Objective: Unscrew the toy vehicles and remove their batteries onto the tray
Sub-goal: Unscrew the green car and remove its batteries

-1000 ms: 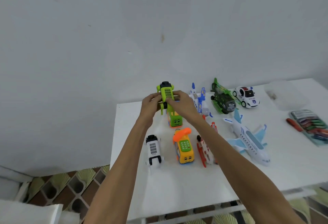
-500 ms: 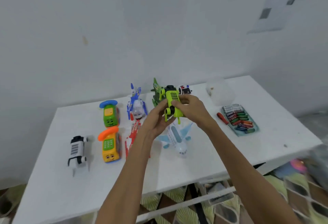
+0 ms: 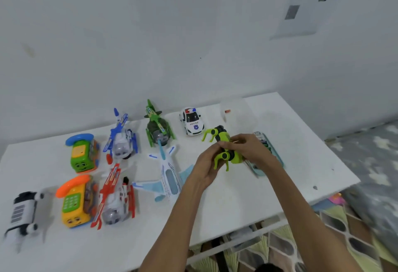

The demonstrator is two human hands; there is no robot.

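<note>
White table (image 3: 237, 202) against white wall (image 3: 172, 45); clear plastic container (image 3: 239, 112) near far edge; patterned floor mat (image 3: 336, 235) below.

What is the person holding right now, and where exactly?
The lime-green toy vehicle, by its body: left hand grips one side, right hand the other.

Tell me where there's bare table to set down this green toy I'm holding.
Bare table lies along the near edge between the white airplane and the battery tray, and again right of that tray. The left half is crowded with toys in two rows; the police car and clear container fill the back.
</note>
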